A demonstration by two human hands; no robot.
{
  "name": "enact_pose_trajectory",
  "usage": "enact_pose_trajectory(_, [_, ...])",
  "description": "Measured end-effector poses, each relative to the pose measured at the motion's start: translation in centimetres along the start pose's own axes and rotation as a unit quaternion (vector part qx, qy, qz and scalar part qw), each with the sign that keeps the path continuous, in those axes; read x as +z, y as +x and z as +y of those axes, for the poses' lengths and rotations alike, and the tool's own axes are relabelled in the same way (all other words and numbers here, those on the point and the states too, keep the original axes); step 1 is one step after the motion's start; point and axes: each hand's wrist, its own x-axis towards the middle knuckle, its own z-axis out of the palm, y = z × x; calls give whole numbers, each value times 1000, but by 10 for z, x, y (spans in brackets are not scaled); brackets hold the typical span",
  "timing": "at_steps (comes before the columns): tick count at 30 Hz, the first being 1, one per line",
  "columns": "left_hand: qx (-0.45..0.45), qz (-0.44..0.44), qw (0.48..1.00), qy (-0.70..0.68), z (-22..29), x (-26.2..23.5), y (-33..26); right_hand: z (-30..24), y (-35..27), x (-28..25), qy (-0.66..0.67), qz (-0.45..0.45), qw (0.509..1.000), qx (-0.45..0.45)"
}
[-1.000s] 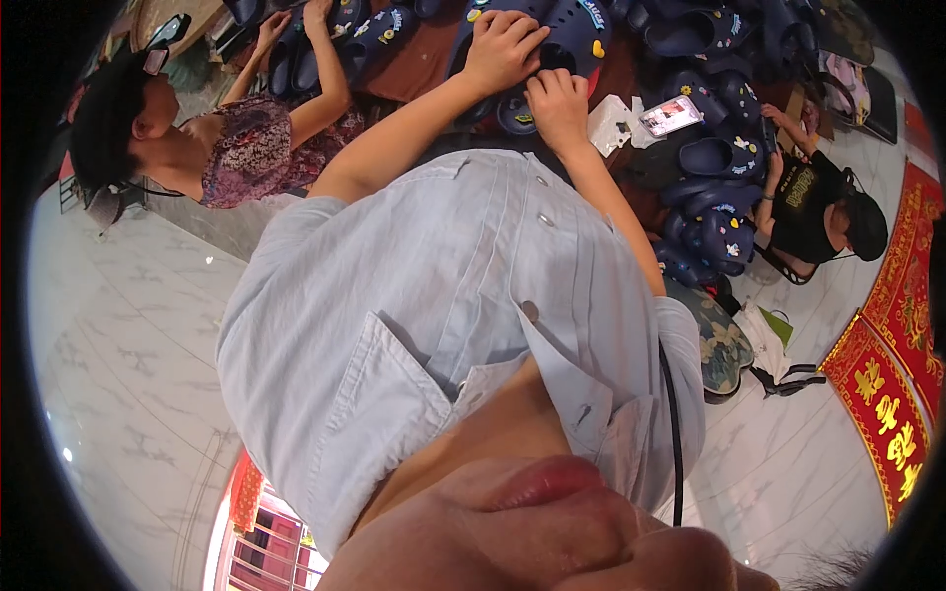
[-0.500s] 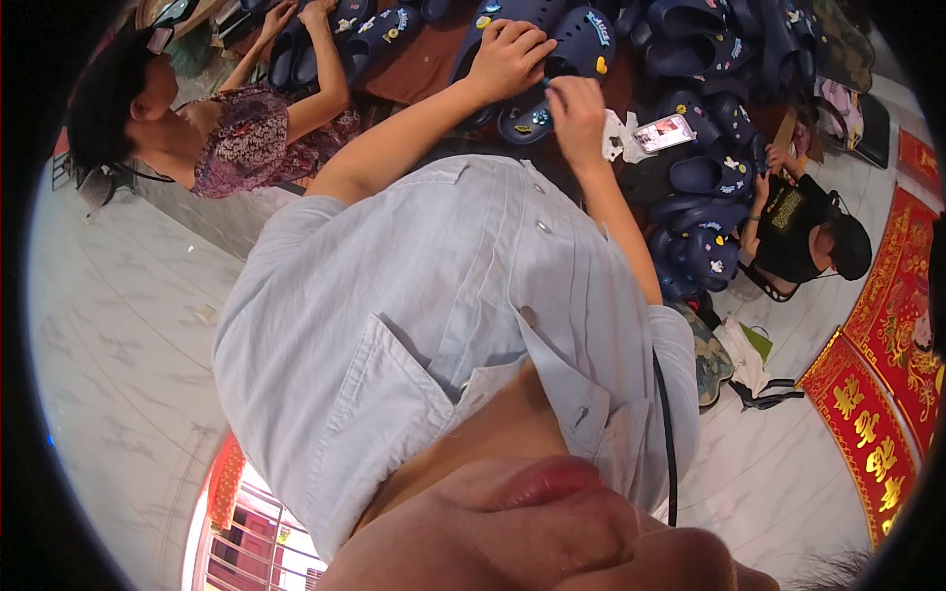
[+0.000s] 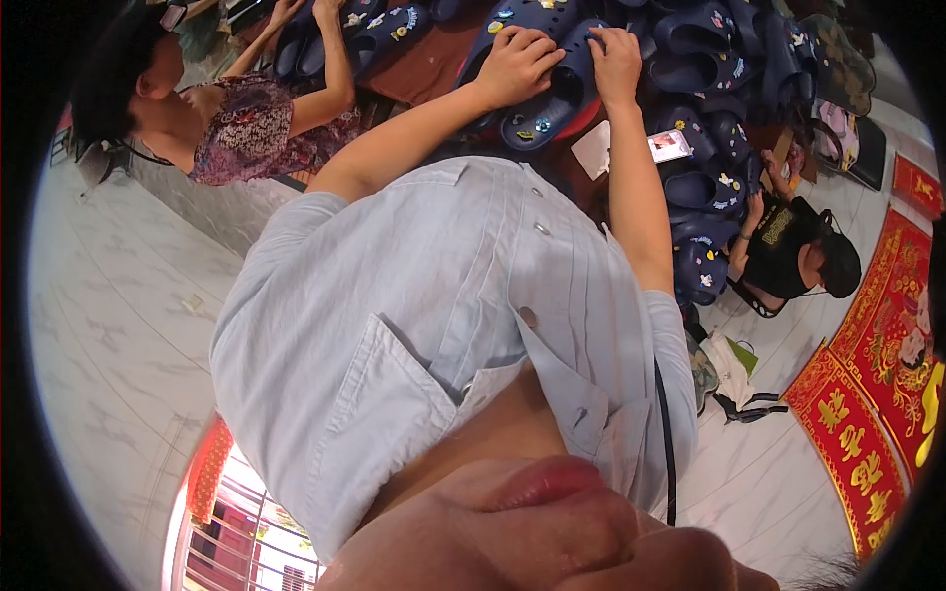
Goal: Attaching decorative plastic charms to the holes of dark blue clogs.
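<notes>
At the upper middle lie two navy clogs with small decorative charms. My left hand (image 3: 517, 64) is closed over the side of one clog (image 3: 564, 97), its fingers bent over the edge near the foot opening. My right hand (image 3: 617, 61) presses its fingertips together at the same clog's upper, towards the far end. A tiny bluish bit shows at those fingertips, too small to name. The other clog (image 3: 532, 14) lies to the left, with yellow and white charms on its upper, partly covered by my left hand.
More navy clogs (image 3: 695, 69) are heaped on the right. A lit phone (image 3: 669, 146) and a white card (image 3: 593, 152) lie beside my right forearm. One person (image 3: 246, 128) works at the left, another (image 3: 788, 236) at the right. Red banners (image 3: 847, 443) are at the far right.
My right hand has moved right and away from me, from the foot opening to the clog's upper. My left hand has shifted slightly nearer. The white piece by the phone now shows flat.
</notes>
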Motion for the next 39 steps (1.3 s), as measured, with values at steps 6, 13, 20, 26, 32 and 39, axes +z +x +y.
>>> enact_pose_trajectory(6, [-5, 6, 1000, 1, 0, 2, -2, 3, -2, 4, -56, -32, 997, -44])
enact_pose_trajectory(13, [-9, 8, 1000, -3, 0, 3, -2, 8, -7, 8, -30, -36, 998, -46])
enact_pose_trajectory(20, [-4, 9, 1000, -6, 0, 4, -2, 7, -16, 6, -46, -74, 996, -19])
enact_pose_trajectory(26, [-5, 5, 1000, -3, 1, 3, -2, 4, -16, 0, -105, -108, 988, -21])
enact_pose_trajectory(32, [-5, 5, 1000, -6, 0, 1, -4, -7, -28, -26, 34, -23, 998, 37])
enact_pose_trajectory(39, [-1, 7, 1000, 12, 2, -1, -3, -69, -79, -53, 21, -26, 999, -32])
